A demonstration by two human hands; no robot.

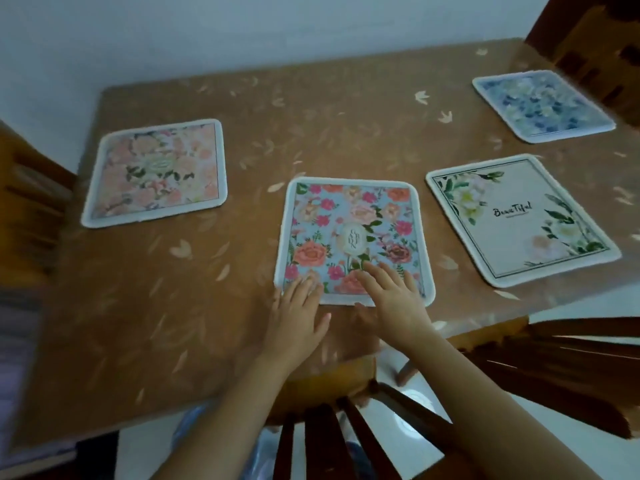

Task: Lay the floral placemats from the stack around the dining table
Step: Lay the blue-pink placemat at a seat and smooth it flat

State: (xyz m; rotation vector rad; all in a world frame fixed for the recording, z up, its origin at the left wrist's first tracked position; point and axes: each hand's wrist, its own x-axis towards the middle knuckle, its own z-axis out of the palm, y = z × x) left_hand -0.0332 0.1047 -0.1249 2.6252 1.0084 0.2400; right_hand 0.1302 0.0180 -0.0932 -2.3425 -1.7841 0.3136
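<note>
Several floral placemats lie flat on the brown leaf-patterned table. A blue mat with pink and orange roses sits at the near edge in the middle. My left hand rests flat with its fingertips on that mat's near left corner. My right hand lies flat, fingers spread, on its near right part. A peach floral mat lies to the left. A cream mat with black lettering lies to the right, and a blue-white floral mat is at the far right. No stack is visible.
Dark wooden chairs stand around the table: one right below me, one at the near right, one at the far right and one at the left. A white wall runs behind the table.
</note>
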